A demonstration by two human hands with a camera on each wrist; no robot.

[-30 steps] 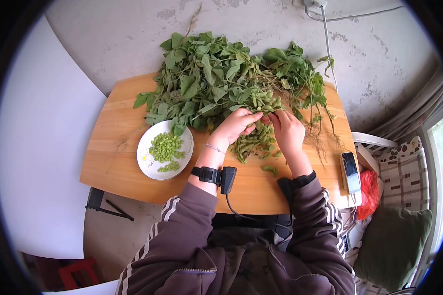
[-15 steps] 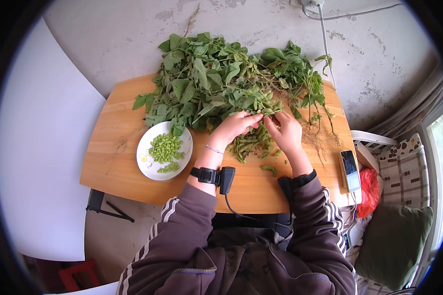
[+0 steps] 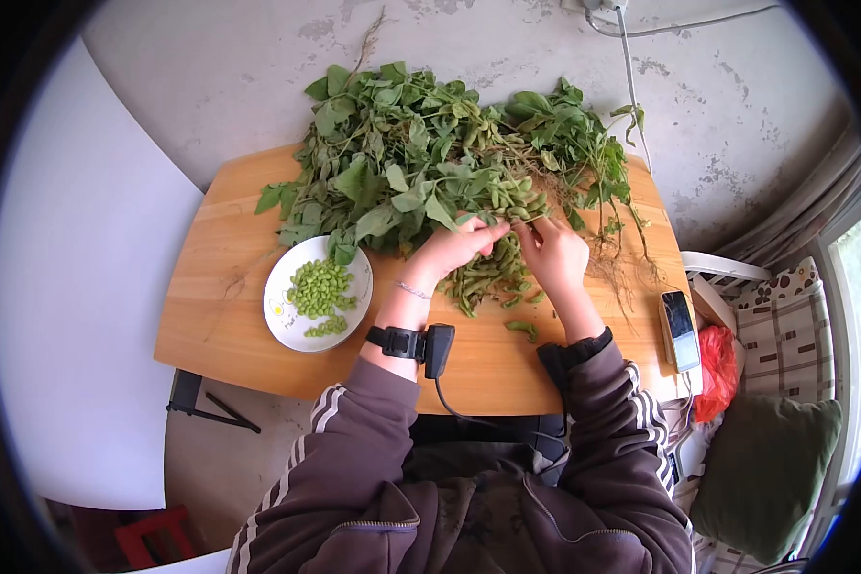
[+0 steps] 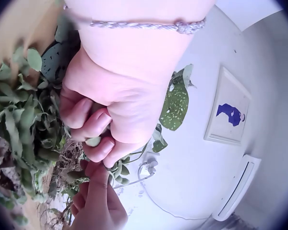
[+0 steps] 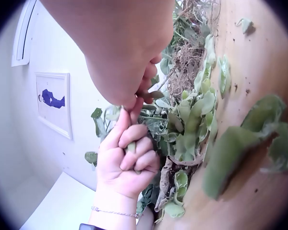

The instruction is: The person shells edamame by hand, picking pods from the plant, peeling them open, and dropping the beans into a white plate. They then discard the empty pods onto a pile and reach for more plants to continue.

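My left hand [image 3: 457, 246] curls its fingers round a green stem of a soybean plant, part of which shows between the fingers in both wrist views. Clustered pods [image 3: 518, 198] hang from that plant just beyond the fingertips. Thumb and fingers of my right hand [image 3: 557, 256] pinch at a pod [image 5: 156, 94] right at the left fingertips, which largely hide it. Below the hands lies a heap of green pods and split shells [image 3: 488, 279]. Shelled green beans [image 3: 320, 289] fill part of a white plate [image 3: 282, 330] to the left.
A large pile of leafy soybean plants [image 3: 383, 143] covers the back of the wooden table [image 3: 230, 335], with roots [image 3: 617, 277] trailing at the right. One loose pod [image 3: 521, 330] lies near the front. A phone [image 3: 679, 330] is at the right edge.
Leaves on the held plant have swung forward and turned left of my left hand. My right hand's fingers have shifted slightly against the left fingertips. Plate and beans remain the same.
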